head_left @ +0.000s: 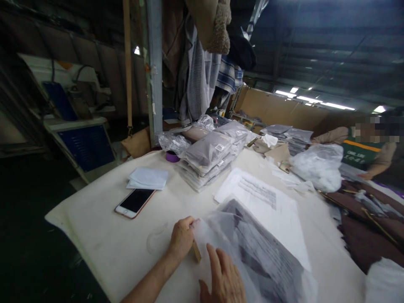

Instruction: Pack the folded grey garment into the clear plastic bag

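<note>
Gripping one tissue sheet point(252, 248): two hands point(202, 261).

I count one phone point(134, 203), one purple tape roll point(172, 157), two stacks of bagged garments point(212, 158) point(288, 136), and my two hands point(182, 237) point(224, 280).

Both the left hand point(181, 237) and right hand point(224, 280) are bare, with no sleeve showing on the left forearm.
</note>
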Action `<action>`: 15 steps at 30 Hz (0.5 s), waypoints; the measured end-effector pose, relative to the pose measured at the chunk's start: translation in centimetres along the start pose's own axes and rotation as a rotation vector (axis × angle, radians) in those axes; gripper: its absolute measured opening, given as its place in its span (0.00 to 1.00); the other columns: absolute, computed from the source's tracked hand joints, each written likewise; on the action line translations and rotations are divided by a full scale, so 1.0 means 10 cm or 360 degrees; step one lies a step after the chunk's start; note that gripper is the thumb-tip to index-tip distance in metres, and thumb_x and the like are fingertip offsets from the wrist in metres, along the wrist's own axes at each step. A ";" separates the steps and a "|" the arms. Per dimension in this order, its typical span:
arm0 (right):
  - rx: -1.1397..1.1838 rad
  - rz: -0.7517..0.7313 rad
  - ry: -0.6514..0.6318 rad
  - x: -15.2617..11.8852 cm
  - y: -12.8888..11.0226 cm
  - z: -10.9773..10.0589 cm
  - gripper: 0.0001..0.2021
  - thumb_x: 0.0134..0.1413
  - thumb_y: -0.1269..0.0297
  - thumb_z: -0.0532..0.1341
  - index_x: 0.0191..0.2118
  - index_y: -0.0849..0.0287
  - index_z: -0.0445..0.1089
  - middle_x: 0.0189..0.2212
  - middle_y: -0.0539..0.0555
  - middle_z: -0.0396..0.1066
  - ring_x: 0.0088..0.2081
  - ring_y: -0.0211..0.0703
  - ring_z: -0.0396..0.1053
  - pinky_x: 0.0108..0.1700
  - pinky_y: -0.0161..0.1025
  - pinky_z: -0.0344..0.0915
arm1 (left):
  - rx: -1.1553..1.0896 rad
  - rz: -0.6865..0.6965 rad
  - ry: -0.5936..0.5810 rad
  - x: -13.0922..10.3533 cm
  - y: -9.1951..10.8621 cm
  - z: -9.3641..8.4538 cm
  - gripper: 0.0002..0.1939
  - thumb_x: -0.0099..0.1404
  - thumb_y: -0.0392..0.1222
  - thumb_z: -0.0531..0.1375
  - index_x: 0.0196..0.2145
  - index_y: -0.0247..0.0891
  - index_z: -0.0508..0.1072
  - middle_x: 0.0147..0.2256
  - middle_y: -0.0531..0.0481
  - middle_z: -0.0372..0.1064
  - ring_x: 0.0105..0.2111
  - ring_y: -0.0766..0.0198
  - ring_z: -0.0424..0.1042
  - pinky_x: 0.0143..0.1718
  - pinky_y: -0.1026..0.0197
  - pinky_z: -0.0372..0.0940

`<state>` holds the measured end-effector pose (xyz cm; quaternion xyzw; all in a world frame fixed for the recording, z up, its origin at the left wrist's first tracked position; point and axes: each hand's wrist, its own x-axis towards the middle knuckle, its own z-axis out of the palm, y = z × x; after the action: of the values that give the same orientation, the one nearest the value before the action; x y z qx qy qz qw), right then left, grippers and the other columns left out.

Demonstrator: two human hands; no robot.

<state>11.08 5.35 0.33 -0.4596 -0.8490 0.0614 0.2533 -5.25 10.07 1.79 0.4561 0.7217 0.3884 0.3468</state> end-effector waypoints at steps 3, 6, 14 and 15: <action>0.0202 -0.0096 0.0012 0.27 0.04 -0.03 0.35 0.35 0.77 0.51 0.57 0.58 0.54 0.46 0.60 0.65 0.44 0.52 0.67 0.42 0.46 0.69 | -0.0108 -0.0055 -0.0055 0.04 -0.01 -0.02 0.17 0.59 0.50 0.48 0.17 0.39 0.60 0.14 0.57 0.57 0.17 0.67 0.61 0.20 0.67 0.55; 0.0421 -0.0028 -0.0162 0.42 0.20 -0.17 0.29 0.38 0.77 0.49 0.52 0.58 0.58 0.38 0.55 0.68 0.36 0.42 0.69 0.36 0.36 0.69 | -0.0101 -0.0075 0.0008 0.06 -0.11 -0.04 0.13 0.56 0.46 0.53 0.18 0.38 0.62 0.16 0.56 0.61 0.19 0.67 0.63 0.22 0.67 0.56; 0.0493 0.0072 0.0051 0.68 0.19 -0.36 0.09 0.52 0.69 0.51 0.38 0.59 0.66 0.26 0.51 0.67 0.26 0.37 0.67 0.26 0.31 0.65 | 0.0276 0.0561 0.0579 -0.45 -0.25 0.05 0.03 0.60 0.36 0.54 0.28 0.40 0.64 0.24 0.54 0.65 0.24 0.67 0.66 0.27 0.67 0.60; 0.0509 0.0079 0.0088 0.69 0.15 -0.37 0.09 0.53 0.69 0.51 0.37 0.59 0.67 0.26 0.51 0.67 0.26 0.37 0.67 0.27 0.31 0.65 | 0.0366 0.0778 0.0580 -0.52 -0.23 0.07 0.05 0.62 0.35 0.52 0.29 0.40 0.65 0.25 0.53 0.66 0.25 0.67 0.68 0.28 0.67 0.62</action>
<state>10.89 11.35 5.64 -0.4356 -0.8096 0.1893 0.3448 -3.81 4.79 0.17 0.5751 0.6800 0.4515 0.0544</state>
